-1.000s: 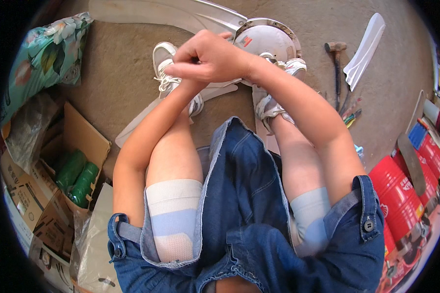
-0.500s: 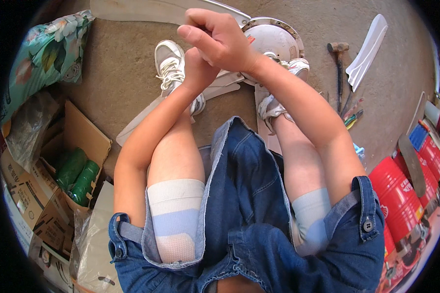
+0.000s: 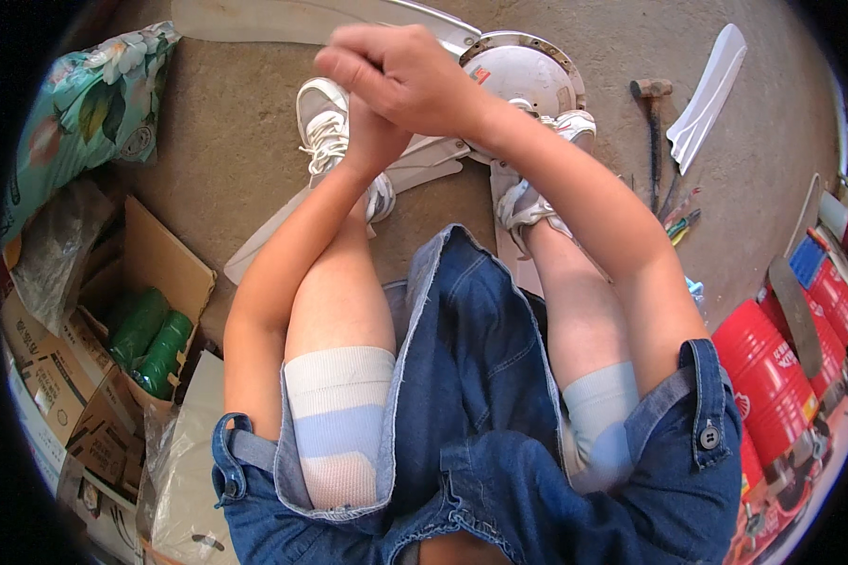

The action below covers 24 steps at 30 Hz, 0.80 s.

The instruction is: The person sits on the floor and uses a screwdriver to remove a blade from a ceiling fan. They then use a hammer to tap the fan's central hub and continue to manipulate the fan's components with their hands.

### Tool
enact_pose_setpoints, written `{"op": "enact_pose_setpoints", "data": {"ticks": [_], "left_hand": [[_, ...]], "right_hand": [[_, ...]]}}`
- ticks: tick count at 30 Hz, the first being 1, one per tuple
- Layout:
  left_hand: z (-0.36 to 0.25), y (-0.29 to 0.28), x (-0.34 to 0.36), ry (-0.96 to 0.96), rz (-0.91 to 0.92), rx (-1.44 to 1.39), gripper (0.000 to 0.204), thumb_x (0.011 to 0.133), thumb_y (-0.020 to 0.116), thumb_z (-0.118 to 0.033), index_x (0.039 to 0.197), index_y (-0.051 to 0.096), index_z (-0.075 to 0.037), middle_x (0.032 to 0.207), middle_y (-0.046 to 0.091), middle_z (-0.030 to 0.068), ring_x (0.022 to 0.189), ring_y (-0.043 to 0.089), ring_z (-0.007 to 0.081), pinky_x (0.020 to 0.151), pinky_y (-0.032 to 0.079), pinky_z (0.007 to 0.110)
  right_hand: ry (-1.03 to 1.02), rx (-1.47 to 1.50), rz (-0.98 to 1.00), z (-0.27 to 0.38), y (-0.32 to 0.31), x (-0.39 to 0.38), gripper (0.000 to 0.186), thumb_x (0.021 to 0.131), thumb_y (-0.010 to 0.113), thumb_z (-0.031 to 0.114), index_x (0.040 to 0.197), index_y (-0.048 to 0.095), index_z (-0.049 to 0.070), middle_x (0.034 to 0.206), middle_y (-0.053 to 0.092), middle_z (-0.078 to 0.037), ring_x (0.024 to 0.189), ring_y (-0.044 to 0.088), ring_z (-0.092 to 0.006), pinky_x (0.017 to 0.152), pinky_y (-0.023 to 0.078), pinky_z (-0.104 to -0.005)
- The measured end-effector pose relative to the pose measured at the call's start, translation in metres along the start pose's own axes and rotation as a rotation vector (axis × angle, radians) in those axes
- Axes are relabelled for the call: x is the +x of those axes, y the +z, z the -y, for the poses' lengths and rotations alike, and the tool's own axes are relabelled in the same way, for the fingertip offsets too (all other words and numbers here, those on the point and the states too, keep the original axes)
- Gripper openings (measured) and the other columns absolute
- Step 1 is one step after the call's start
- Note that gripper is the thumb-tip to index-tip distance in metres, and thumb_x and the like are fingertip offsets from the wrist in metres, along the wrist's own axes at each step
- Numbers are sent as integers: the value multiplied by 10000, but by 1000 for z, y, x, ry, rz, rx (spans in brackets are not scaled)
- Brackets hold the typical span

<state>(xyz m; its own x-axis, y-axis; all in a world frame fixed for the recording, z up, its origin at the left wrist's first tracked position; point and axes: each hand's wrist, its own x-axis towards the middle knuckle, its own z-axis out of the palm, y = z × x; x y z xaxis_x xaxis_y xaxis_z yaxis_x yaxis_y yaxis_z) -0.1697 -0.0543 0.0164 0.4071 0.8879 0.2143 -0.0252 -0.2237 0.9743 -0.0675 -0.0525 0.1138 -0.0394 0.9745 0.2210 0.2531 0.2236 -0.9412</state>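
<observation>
Far fan blade (image 3: 264, 21) points lengthwise left from hub (image 3: 523, 83).

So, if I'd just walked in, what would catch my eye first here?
Probably the person's right grip, partly hiding the left grip, at upper centre. To their right lies a round white part beside a long pale blade. Then colour pulls: bright red drum shapes at right, a flowery turquoise bag at upper left.
</observation>
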Motion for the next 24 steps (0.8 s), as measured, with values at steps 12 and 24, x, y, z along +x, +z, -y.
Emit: {"op": "enact_pose_setpoints", "data": {"ticks": [12,24], "left_hand": [[12,-3,-5,-145,85,-397,324,859,575,-105,1147,444,-34,1076,492,72,1000,501,163,806,433,291],[-19,7,3,113,54,238,166,818,626,-112,926,557,-6,861,603,102,797,588,196,691,469,306]], "right_hand": [[3,-27,-4,5,0,3,313,865,593,281,711,526,17,558,496,-106,493,485,-225,480,387,-332],[-117,-239,39,-5,-17,8,285,866,570,337,811,618,61,621,577,-127,573,577,-294,544,462,-354]]}}
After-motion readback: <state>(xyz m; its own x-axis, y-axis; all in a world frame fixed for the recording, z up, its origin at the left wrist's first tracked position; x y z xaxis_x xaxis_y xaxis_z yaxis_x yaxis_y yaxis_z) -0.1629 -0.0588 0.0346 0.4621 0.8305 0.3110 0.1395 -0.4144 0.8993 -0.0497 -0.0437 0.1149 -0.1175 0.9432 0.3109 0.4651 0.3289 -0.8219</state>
